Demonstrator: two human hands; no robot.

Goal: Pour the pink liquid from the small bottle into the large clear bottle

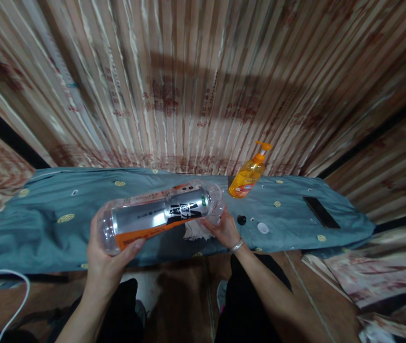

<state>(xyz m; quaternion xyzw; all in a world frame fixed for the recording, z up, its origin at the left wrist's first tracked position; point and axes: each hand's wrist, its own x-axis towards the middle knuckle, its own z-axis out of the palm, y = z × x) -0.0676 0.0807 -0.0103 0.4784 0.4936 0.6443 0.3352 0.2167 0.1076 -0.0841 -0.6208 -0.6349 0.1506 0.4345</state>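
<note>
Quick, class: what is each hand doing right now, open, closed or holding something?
Left hand: holding the large bottle at its base end.
Right hand: closed on a clear plastic item near the bottle's neck, kind unclear.

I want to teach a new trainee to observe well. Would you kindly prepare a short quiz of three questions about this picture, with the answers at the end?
1. Multiple choice. Which thing lies nearest to the right end of the cloth in this view?
A) the small black cap
B) the flat black slab
C) the white disc

2. True or false. The left hand grips the large bottle near its base.

3. Fill in the missing word. The pump-top bottle standing on the cloth has a pump coloured ____.

Key: 1. B; 2. True; 3. orange.
</note>
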